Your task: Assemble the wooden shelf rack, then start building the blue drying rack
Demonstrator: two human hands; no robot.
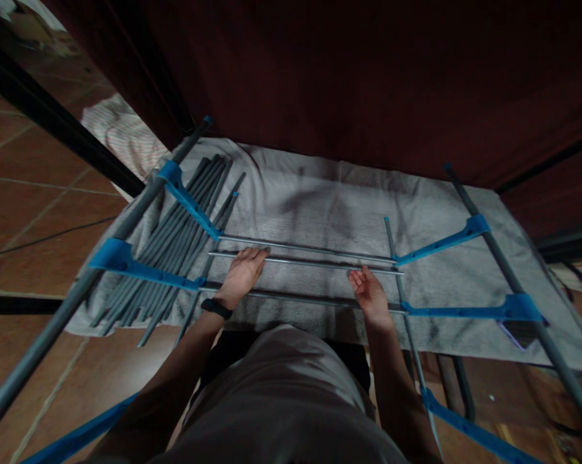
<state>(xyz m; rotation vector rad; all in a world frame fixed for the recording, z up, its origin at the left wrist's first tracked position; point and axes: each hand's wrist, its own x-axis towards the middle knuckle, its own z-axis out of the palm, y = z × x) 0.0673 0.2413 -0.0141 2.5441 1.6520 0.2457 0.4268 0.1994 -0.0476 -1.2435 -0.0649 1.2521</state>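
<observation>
A loose thin grey metal tube lies crosswise in front of me, between two similar crossbars. My left hand, with a dark band on its wrist, has its fingers closed over the tube left of its middle. Near the other end, my right hand is turned palm up, its fingertips pinching the tube. The far crossbar and near crossbar run between blue plastic brackets, such as the left bracket and the right bracket. These brackets sit on thicker grey side poles.
Several loose grey tubes lie in a pile at the left on the cloth-covered table. The left pole and right pole slant past both sides. A phone-like object lies at the right edge. A dark red curtain hangs behind.
</observation>
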